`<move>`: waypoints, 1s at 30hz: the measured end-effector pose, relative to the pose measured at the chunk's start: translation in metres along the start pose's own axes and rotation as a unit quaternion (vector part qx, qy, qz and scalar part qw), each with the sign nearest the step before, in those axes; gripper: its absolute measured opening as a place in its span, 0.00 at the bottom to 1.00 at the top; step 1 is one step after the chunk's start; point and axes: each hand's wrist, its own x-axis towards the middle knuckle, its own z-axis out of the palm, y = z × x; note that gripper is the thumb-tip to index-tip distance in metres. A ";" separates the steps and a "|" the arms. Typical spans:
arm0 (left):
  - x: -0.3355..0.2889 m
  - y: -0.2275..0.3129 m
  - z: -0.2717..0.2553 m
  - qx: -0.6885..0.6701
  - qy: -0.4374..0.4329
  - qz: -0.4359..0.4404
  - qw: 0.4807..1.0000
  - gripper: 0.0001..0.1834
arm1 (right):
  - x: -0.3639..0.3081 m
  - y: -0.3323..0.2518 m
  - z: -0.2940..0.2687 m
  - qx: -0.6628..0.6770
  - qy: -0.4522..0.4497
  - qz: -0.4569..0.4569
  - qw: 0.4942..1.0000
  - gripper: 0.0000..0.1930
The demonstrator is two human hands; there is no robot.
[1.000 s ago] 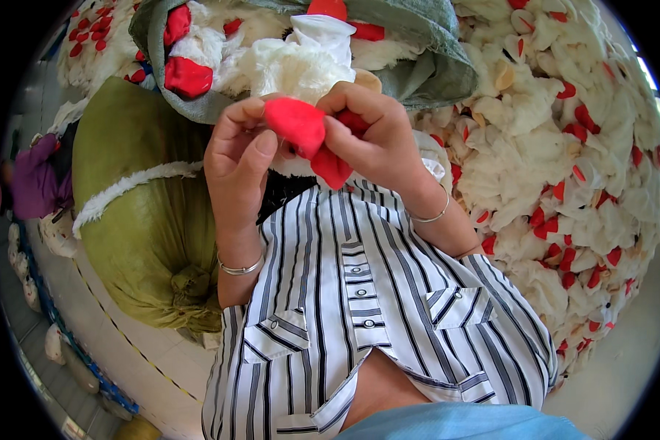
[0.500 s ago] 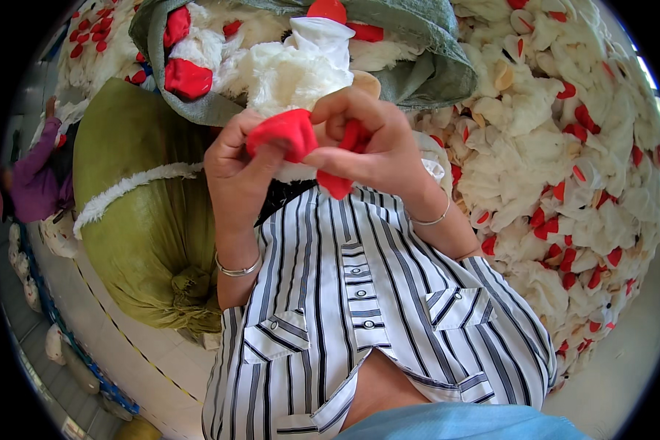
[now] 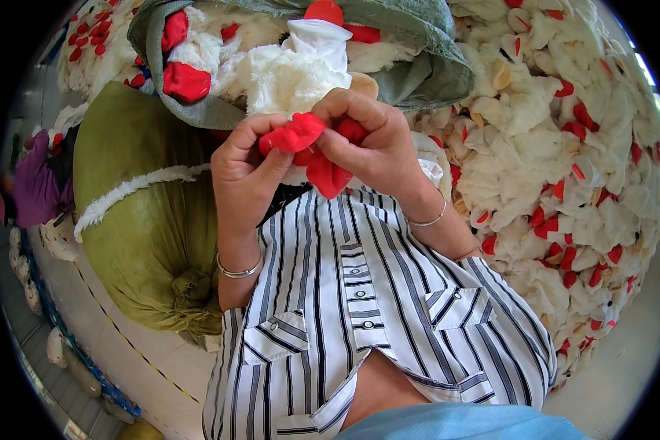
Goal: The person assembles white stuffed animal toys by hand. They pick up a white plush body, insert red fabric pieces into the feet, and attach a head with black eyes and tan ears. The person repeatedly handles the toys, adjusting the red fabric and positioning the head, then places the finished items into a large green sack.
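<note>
Between both hands, in front of my chest, is a red fabric piece (image 3: pixel 328 174) with folded lobes. My left hand (image 3: pixel 246 161) pinches its left part between thumb and fingers. The right hand (image 3: pixel 370 139) is closed on the other side, with some red cloth tucked under its curled fingers. A lower red lobe hangs between the two hands. Just beyond them lies a fluffy cream plush piece (image 3: pixel 282 77) with a white cloth part (image 3: pixel 321 40). It rests at the mouth of an open grey-green woven sack (image 3: pixel 425 73).
A tied, stuffed olive sack (image 3: pixel 150 257) stands at my left, a white fluffy strip (image 3: pixel 128 194) across it. On the right rises a large heap of cream plush pieces (image 3: pixel 513 161) with red bits. A person in purple (image 3: pixel 33 180) is at the far left.
My hands have shifted slightly. The red piece's left part is now bunched smaller and turned, and its lower lobe shows more fully. At far left, the person's raised arm has dropped from view.
</note>
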 end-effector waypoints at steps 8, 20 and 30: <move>-0.001 -0.002 -0.004 0.001 0.010 -0.003 1.000 0.09 | 0.006 0.001 -0.007 -0.021 -0.091 -0.094 0.991 0.09; -0.004 -0.003 -0.006 0.016 -0.026 -0.059 0.998 0.05 | 0.011 -0.013 -0.014 0.075 -0.143 0.145 0.976 0.07; 0.003 0.013 -0.029 0.043 -0.016 0.079 0.996 0.06 | 0.004 0.004 -0.035 0.081 -0.063 0.096 0.990 0.09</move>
